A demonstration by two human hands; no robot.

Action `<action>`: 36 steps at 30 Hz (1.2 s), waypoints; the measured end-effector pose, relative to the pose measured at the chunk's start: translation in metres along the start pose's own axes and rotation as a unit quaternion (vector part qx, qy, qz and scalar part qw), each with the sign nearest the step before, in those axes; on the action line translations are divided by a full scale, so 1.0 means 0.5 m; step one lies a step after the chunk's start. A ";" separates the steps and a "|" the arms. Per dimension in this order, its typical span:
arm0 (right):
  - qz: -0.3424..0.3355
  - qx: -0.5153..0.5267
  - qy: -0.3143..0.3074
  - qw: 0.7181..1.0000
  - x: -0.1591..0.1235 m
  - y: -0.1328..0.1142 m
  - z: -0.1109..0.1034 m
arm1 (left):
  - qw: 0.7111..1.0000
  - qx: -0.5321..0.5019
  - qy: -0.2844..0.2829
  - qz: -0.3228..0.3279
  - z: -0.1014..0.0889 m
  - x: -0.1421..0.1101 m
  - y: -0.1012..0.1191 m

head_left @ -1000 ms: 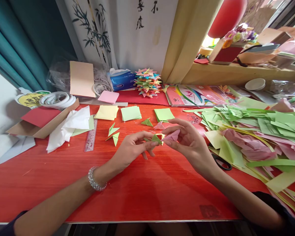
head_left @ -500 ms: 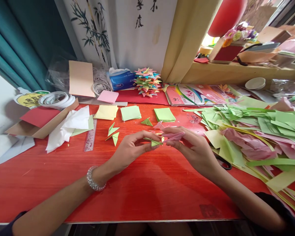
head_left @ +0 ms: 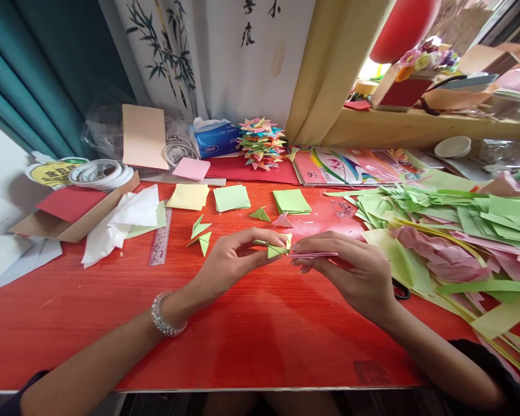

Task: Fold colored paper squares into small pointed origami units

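Observation:
My left hand (head_left: 238, 257), with a beaded bracelet at its wrist, pinches a small folded green and yellow paper piece (head_left: 276, 249) above the red table (head_left: 251, 341). My right hand (head_left: 355, 271) is closed on a flat folded pink paper piece (head_left: 314, 254), held level with its tip touching the green piece. Both hands hover mid-table, fingertips nearly meeting. Loose folded pieces lie just beyond them: green ones (head_left: 200, 234), a green triangle (head_left: 260, 214) and a pink one (head_left: 282, 220).
Stacks of yellow (head_left: 188, 196) and green squares (head_left: 231, 197) (head_left: 290, 201) lie behind. A heap of green and pink paper scraps (head_left: 450, 231) fills the right. Scissors (head_left: 401, 290) peek from under it. A ruler (head_left: 161, 238), white tissue (head_left: 125, 222), cardboard box (head_left: 75, 211) and tape rolls (head_left: 100, 173) are at the left.
My right hand has turned the pink piece from tilted to flat and lowered it toward the table. The left hand has stayed in place with the green piece.

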State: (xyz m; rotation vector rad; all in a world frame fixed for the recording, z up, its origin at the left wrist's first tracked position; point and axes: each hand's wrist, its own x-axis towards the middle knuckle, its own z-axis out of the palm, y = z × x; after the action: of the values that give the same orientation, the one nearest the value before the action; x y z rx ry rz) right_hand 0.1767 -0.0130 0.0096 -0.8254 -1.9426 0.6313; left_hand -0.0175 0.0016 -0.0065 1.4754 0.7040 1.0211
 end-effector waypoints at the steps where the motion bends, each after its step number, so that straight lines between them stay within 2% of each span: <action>1: 0.001 0.002 -0.001 1.000 -0.001 0.000 0.001 | 1.000 -0.002 -0.001 -0.001 0.000 0.000 0.000; 6: 0.018 0.002 0.004 1.000 -0.004 -0.001 0.003 | 1.000 -0.001 -0.001 -0.010 0.001 -0.002 0.003; 15: -0.018 -0.031 -0.004 0.999 -0.004 -0.002 0.003 | 1.000 -0.004 -0.004 -0.011 0.000 -0.002 0.004; 22: -0.071 -0.131 -0.006 0.989 0.000 -0.004 -0.002 | 1.000 0.008 -0.005 -0.004 -0.001 -0.002 0.004; 26: -0.063 -0.168 -0.015 0.984 0.001 -0.005 -0.006 | 0.999 0.052 -0.004 0.002 -0.006 0.000 0.005; 36: -0.024 -0.184 -0.065 0.981 0.006 -0.005 0.000 | 0.982 0.161 0.003 0.095 -0.014 0.003 0.003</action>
State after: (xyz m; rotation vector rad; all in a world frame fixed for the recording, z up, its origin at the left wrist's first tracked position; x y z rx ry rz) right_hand 0.1747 -0.0123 0.0127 -0.9787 -2.2292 0.3041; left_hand -0.0231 0.0058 -0.0052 1.8478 0.7701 1.0923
